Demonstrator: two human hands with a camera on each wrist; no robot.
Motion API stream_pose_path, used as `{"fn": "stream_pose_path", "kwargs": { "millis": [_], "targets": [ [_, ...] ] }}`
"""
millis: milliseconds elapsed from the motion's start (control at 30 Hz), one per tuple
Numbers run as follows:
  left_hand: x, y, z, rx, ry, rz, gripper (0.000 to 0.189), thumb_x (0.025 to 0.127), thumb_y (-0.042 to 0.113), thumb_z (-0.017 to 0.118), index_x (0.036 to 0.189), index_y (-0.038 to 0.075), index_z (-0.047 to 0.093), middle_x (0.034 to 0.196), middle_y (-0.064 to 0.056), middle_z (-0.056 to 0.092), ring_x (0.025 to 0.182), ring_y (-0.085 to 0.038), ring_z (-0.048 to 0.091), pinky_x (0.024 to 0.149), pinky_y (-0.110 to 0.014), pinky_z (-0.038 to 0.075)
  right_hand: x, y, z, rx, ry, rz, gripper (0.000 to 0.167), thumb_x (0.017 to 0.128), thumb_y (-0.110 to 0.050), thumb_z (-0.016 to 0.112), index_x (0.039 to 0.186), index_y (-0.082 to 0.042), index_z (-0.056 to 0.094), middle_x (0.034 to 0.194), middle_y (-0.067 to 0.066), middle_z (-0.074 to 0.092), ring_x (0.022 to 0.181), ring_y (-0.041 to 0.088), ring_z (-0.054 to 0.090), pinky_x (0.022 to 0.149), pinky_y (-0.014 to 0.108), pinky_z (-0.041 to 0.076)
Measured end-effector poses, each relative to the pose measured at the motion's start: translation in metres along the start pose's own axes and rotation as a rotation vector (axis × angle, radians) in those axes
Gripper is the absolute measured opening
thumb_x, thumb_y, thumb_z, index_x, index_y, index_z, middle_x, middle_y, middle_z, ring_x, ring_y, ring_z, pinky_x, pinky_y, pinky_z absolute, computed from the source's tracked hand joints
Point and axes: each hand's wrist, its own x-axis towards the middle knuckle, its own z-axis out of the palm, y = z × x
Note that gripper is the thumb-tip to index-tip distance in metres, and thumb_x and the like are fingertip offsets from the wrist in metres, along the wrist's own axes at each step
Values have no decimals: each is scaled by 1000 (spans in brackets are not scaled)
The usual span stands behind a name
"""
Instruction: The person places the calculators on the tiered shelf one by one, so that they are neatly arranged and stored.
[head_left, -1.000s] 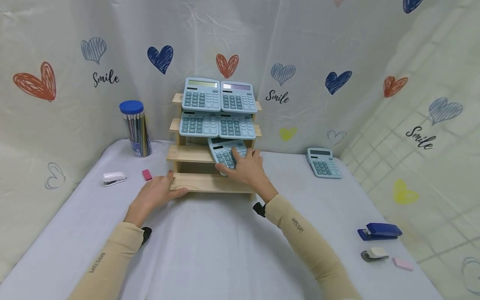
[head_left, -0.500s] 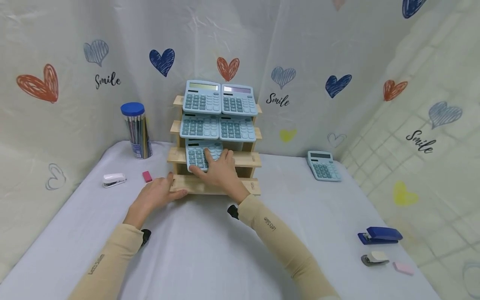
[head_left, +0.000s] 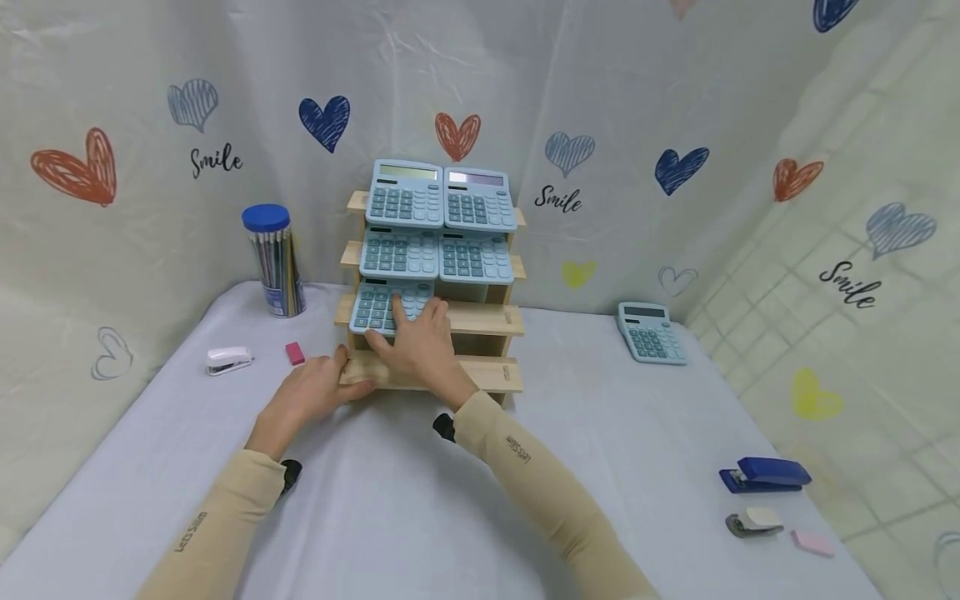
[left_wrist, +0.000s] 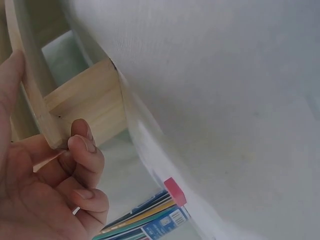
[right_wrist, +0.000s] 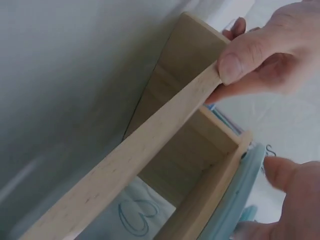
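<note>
A tiered wooden rack (head_left: 480,317) stands at the back of the table. My left hand (head_left: 311,393) grips the left end of its lowest shelf, thumb along the front; in the left wrist view the curled fingers (left_wrist: 89,150) lie by the board's corner. A light-blue calculator (head_left: 372,307) leans on the third shelf down, at its left end. My right hand (head_left: 422,343) rests on that calculator's face, fingertips over the keys and thumb at the lower edge. The right wrist view shows the calculator (right_wrist: 241,187) edge-on, all visible fingers on its front side.
Two calculators (head_left: 405,196) fill the top shelf and two more the second. Another calculator (head_left: 651,333) lies at the back right. A pencil tub (head_left: 275,262), white stapler (head_left: 228,359) and pink eraser (head_left: 295,353) are left; a blue stapler (head_left: 765,474) is right.
My right hand has slid the calculator leftward along the third shelf, from the right part to the left end, and it has straightened from its tilt. The left hand has stayed put.
</note>
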Motion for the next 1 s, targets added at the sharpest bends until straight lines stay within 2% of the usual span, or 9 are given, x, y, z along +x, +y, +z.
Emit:
{"fn": "stream_pose_path", "kwargs": {
  "millis": [233, 400, 500, 633, 767, 867, 1000],
  "targets": [
    [-1, 2, -1, -7, -44, -22, 73, 92, 50, 67, 129, -11, 50, 92, -24, 66, 71, -26, 57, 67, -46, 51, -16, 30, -4, 80, -21, -22, 81, 97, -68, 43, 161, -24, 21, 156, 25, 33, 139, 39, 29, 116, 52, 31],
    [-1, 5, -1, -3, -74, -32, 79, 92, 53, 66, 134, -12, 47, 96, -26, 67, 73, -25, 57, 70, -47, 52, -34, 70, -7, 98, -19, -24, 78, 97, -62, 51, 159, -21, 28, 158, 20, 32, 143, 41, 25, 116, 56, 29],
    [0, 6, -2, 3, -71, -34, 80, 92, 53, 66, 134, -12, 47, 98, -27, 67, 75, -26, 58, 72, -47, 52, -41, 101, -10, 87, 16, -39, 72, 97, -55, 55, 154, -17, 34, 158, 21, 31, 143, 44, 24, 113, 59, 29],
    [1, 5, -2, 6, -80, -44, 82, 93, 53, 65, 137, -13, 45, 106, -31, 67, 81, -28, 61, 77, -51, 53, -42, 151, -13, 101, 109, -28, 68, 98, -53, 52, 150, -11, 41, 154, 24, 37, 138, 46, 30, 109, 61, 30],
    [1, 5, -1, 9, -97, -48, 86, 93, 55, 64, 141, -13, 42, 114, -34, 65, 85, -30, 63, 83, -53, 54, -39, 211, -16, 127, 152, 62, 74, 100, -58, 44, 153, -6, 38, 154, 27, 36, 139, 49, 32, 113, 64, 27],
    [1, 5, -1, 19, -86, -45, 86, 93, 55, 64, 140, -13, 43, 110, -33, 66, 82, -28, 62, 82, -52, 54, -34, 262, -17, 87, 130, 138, 78, 101, -60, 39, 154, -2, 35, 154, 32, 34, 140, 54, 31, 116, 66, 25],
    [1, 4, 0, 27, -75, -34, 86, 93, 55, 64, 140, -14, 44, 111, -34, 66, 82, -29, 63, 81, -52, 54, -28, 328, -15, 37, 35, 234, 86, 100, -62, 37, 156, 3, 26, 156, 41, 22, 141, 64, 21, 114, 72, 21]
  ]
}}
